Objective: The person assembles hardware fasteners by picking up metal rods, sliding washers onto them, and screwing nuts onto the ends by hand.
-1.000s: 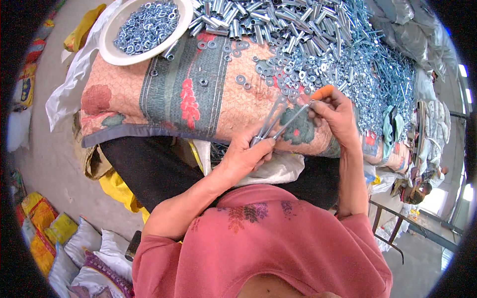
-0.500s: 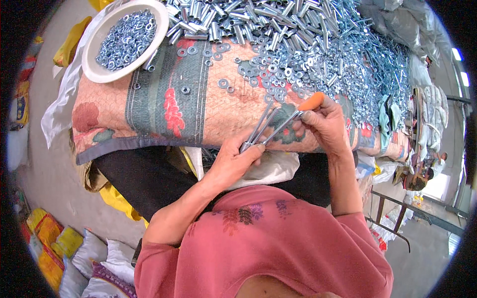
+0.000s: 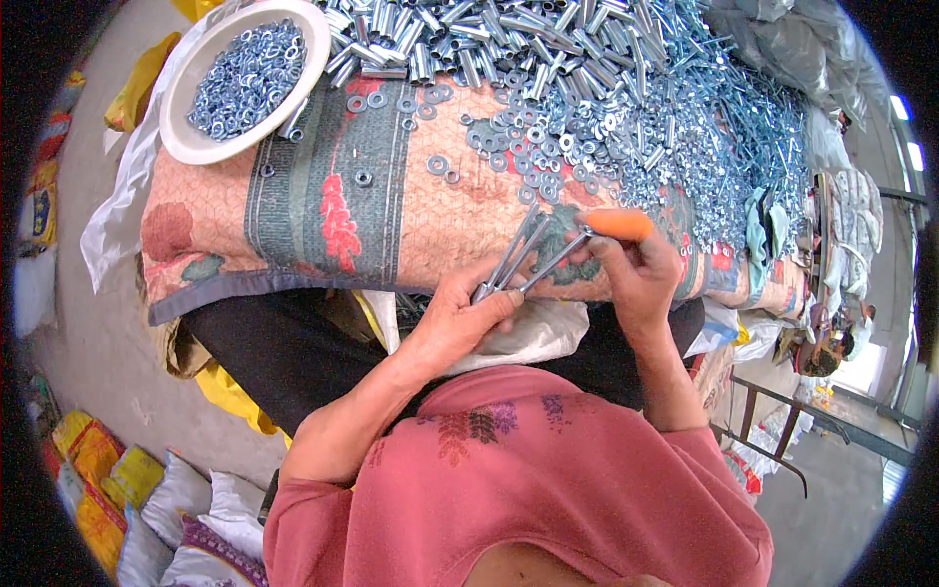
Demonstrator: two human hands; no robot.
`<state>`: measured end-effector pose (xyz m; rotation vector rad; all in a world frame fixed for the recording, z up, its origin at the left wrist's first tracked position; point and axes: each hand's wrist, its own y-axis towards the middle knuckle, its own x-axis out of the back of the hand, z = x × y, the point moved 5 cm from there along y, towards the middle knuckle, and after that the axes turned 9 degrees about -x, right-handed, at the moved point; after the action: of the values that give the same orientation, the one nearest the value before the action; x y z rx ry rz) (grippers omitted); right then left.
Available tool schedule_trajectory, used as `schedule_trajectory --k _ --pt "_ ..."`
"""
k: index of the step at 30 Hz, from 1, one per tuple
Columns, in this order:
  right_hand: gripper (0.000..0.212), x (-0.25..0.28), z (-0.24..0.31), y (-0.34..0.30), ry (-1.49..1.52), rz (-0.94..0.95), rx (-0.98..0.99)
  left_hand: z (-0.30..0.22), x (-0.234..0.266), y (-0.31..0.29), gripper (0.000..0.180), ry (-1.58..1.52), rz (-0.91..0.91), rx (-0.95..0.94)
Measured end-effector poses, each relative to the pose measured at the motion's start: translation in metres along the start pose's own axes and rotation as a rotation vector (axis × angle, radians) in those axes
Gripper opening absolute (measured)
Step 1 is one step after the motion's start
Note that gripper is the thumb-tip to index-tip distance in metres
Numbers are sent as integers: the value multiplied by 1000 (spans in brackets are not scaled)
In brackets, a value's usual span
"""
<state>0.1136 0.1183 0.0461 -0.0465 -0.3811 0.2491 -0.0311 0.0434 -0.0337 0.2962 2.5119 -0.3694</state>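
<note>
My left hand [image 3: 460, 318] grips a small bundle of long silver bolts [image 3: 511, 256] that fan up and away from it over the quilted cloth [image 3: 391, 215]. My right hand [image 3: 631, 269], with an orange cover on the index fingertip [image 3: 616, 224], pinches the far end of one bolt of the bundle. Both hands are at the near edge of the cloth. Just beyond them lie loose washers [image 3: 548, 147] and a big heap of metal sleeves and bolts [image 3: 587, 59].
A white bowl [image 3: 186, 147] full of small washers stands at the far left of the cloth. Sacks and bags [image 3: 117, 489] lie on the floor at lower left. Other people [image 3: 822, 342] sit at the right by a metal frame [image 3: 812, 440].
My right hand has drawn down and back from the washer pile toward the bolt tips. The left hand has kept its hold on the bundle, shifting only a little.
</note>
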Motion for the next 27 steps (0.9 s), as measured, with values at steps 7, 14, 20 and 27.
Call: schedule_trajectory --k 7,14,20,27 --pt "15 6 -7 -18 90 -84 53 13 -10 -3 26 -178 44 47" --pt "11 -10 -12 -12 439 -238 -108 10 -19 -4 21 -483 88 171" --pt "23 13 -3 -17 -228 -219 468 8 -14 -4 21 -409 67 45" --pt "40 103 -23 54 -926 -543 185 5 -9 -4 31 -372 47 -41"
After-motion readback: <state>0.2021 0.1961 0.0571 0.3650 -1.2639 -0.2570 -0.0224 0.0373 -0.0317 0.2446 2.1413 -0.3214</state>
